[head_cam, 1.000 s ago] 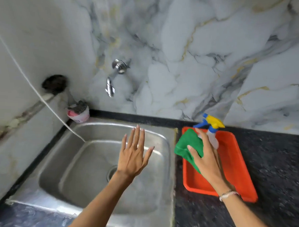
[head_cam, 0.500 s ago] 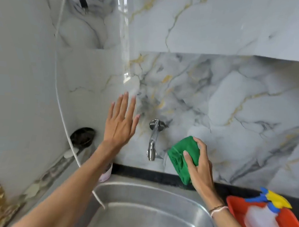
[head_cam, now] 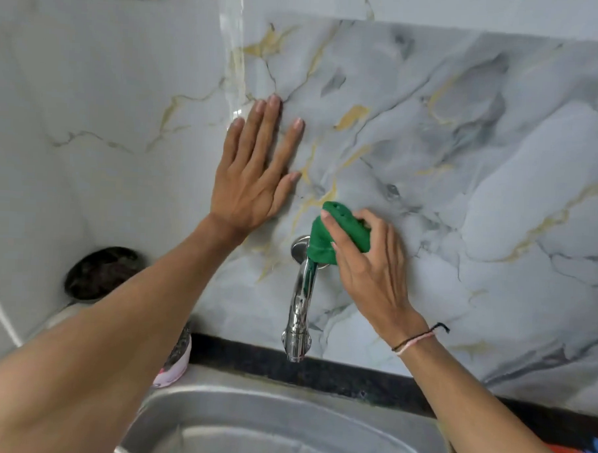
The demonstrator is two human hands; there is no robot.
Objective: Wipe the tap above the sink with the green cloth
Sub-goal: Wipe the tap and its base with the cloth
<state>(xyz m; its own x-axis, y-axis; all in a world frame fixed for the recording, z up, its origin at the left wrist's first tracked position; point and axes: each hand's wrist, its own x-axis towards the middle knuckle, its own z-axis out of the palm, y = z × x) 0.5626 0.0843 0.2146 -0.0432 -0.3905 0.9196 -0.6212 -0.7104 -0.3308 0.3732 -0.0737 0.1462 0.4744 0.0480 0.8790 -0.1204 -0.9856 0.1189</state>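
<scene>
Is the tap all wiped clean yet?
Not yet. Done: the right hand has the green cloth. Now: it presses the cloth on the top of the tap, while the left hand leans on the wall. Left: the spout below looks unwiped.

The tap (head_cam: 300, 305) is a chrome spout fixed to the marble wall at the centre of the frame, running straight down from its round wall plate to a thicker nozzle that ends just above the sink (head_cam: 282, 427), whose steel rim and basin fill the bottom middle. The green cloth (head_cam: 328, 236) is bunched into a wad, pressed on the top of the tap against the wall plate, just right of centre, covering the tap's upper end
</scene>
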